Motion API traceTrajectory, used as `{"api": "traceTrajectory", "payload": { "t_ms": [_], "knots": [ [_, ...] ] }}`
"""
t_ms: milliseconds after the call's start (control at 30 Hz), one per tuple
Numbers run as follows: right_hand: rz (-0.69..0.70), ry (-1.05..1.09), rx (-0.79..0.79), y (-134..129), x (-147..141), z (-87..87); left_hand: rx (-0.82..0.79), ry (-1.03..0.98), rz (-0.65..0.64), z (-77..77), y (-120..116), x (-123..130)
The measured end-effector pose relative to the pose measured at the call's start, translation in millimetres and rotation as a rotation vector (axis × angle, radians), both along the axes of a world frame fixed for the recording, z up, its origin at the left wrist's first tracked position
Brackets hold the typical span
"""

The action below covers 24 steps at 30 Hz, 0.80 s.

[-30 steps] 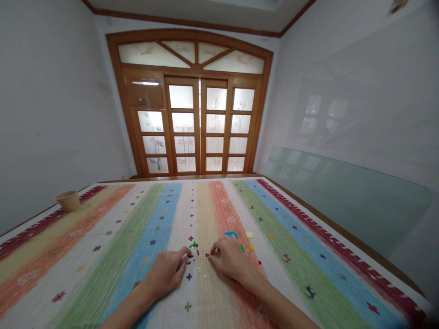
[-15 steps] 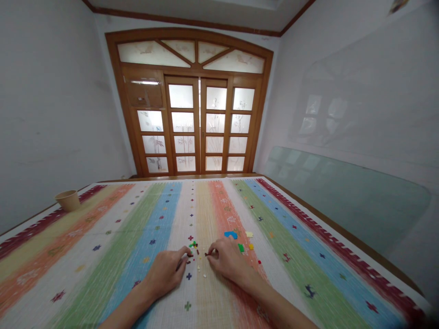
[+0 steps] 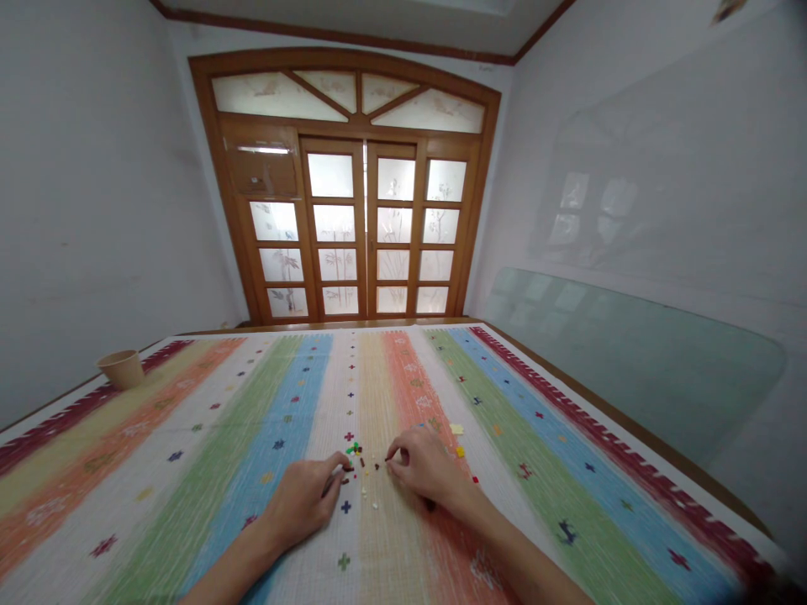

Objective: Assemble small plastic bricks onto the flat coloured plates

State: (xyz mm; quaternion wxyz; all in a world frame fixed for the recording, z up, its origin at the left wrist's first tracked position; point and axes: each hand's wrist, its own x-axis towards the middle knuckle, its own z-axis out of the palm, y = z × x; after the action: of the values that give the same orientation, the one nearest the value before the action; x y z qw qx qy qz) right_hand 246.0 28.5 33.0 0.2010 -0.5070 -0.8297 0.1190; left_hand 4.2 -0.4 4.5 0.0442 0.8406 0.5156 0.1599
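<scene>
My left hand (image 3: 307, 497) rests on the striped tablecloth with its fingers curled together. At its index fingertip lies a small dark brown toy brick (image 3: 349, 469); whether the fingers grip anything is hidden. My right hand (image 3: 421, 464) is pinched, a tiny dark brick (image 3: 387, 460) showing at its fingertips. Between the hands, several tiny loose bricks are scattered: a green brick (image 3: 356, 446), a reddish-brown brick (image 3: 362, 463), a dark brown brick (image 3: 377, 466) and a white brick (image 3: 376, 506). Beyond the right hand are a pale yellow piece (image 3: 456, 429) and a yellow brick (image 3: 460, 452).
The tablecloth (image 3: 239, 437) has coloured stripes and printed motifs. A tan paper cup (image 3: 122, 370) stands at the far left. A red brick (image 3: 475, 480) lies right of my right wrist. A glass panel (image 3: 630, 344) leans against the right wall.
My right hand has shifted slightly right and away from a dark brown brick on the cloth, now covering the blue and green pieces. My left hand stays almost still.
</scene>
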Motion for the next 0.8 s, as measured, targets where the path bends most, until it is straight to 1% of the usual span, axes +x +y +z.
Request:
{"api": "traceTrajectory", "payload": {
  "t_ms": [233, 400, 567, 800],
  "knots": [
    [0.078, 0.024, -0.014, 8.9, 14.6, -1.5, 0.012, -0.014, -0.008, -0.4, -0.2, -0.1],
    [0.129, 0.078, -0.033, 13.3, 23.3, 1.4, 0.006, 0.000, -0.007, -0.9, 0.3, -0.6],
    [0.160, 0.104, -0.082, 15.7, 31.3, 6.2, 0.007, -0.008, -0.011, -1.9, 1.1, -1.0],
    [0.220, 0.061, -0.182, 21.2, 44.2, 13.3, 0.005, -0.008, -0.006, -5.2, 2.1, -2.1]
  ]
}}
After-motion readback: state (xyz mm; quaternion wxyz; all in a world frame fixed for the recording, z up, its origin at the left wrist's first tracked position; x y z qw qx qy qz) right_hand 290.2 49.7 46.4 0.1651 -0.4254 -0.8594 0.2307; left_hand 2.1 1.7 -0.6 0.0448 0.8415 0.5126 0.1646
